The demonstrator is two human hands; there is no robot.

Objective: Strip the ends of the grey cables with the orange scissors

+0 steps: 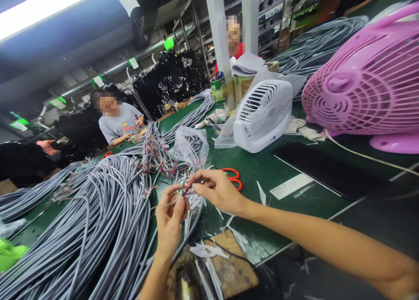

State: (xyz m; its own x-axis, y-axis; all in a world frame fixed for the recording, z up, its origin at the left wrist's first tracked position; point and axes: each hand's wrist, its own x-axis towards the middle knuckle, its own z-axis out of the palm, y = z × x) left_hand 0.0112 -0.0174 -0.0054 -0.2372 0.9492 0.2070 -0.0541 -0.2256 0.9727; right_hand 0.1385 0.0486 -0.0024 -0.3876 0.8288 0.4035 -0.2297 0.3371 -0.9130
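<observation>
My left hand (170, 219) is closed around the end of a grey cable (191, 223), its thumb pressing the cable's tip. My right hand (218, 191) pinches the thin coloured wires (185, 187) that stick out of that cable end, fingers pressed together just above my left thumb. A big bundle of grey cables (98, 221) lies to the left of both hands on the green table (294, 204), with stripped coloured wire ends (157, 154) at its far end.
Orange-handled scissors (235, 178) lie just behind my right hand. A clear plastic bag (191, 145), a white fan (263, 114) and a pink fan (366, 80) stand beyond. White scraps (209, 250) litter a wooden board (229, 269) near me. Two other people sit across the table.
</observation>
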